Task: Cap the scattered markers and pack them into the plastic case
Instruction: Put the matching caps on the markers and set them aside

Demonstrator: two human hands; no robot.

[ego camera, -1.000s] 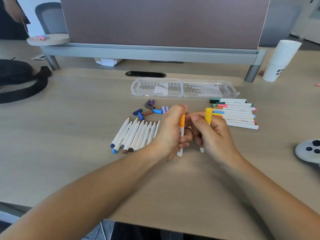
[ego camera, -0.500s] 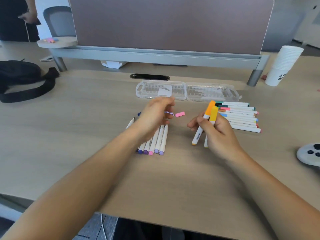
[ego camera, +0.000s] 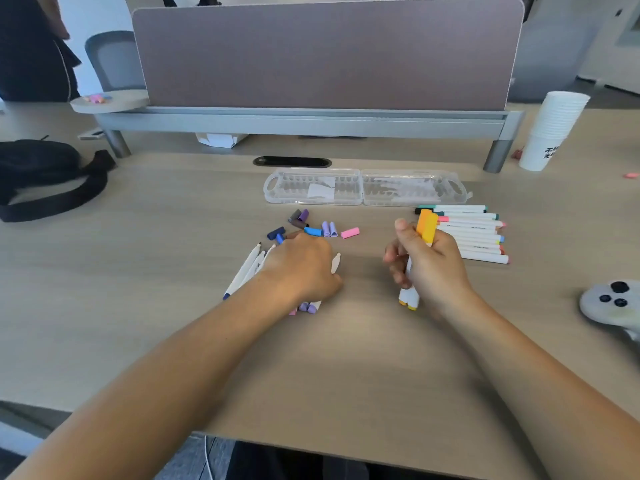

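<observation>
Wood-grain desk (ego camera: 173, 271) fills the view, and the clear plastic case (ego camera: 363, 187) lying open across it serves as the landmark. Nearest the viewer, well in front of the case, the left hand (ego camera: 301, 268) lies palm down on a row of uncapped markers (ego camera: 244, 270), covering most of them; whether its fingers pinch any one cannot be told. White barrels poke out to its left and lilac and pink ends show at its near edge. In front of the case's right half, the right hand (ego camera: 427, 263) is closed around two capped markers (ego camera: 426, 224), orange and yellow, held upright. Between the left hand and the case lie loose caps (ego camera: 313, 227): navy, blue, brown, grey, purple, lilac and one pink. Just in front of the case's right end, capped markers (ego camera: 471, 233) lie stacked side by side, partly hidden by the right hand. Far right of the case sits a grey controller (ego camera: 613, 306); right of and beyond it, stacked paper cups (ego camera: 550, 129). Left of it lies a black bag (ego camera: 41, 178). Behind it stands a mauve divider (ego camera: 325, 57).
</observation>
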